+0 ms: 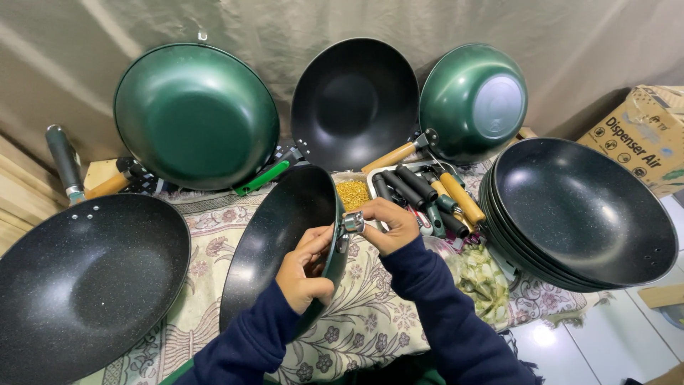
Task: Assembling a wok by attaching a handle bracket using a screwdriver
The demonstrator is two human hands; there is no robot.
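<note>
The black pan (78, 285) at lower left is cut off by the frame's edge; the left hand (306, 267) hides part of the held pan's (278, 235) rim.

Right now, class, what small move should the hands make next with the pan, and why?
Probably seat the metal fitting against the pan rim: the right hand pinches it at the edge while the left hand steadies the tilted pan.
</note>
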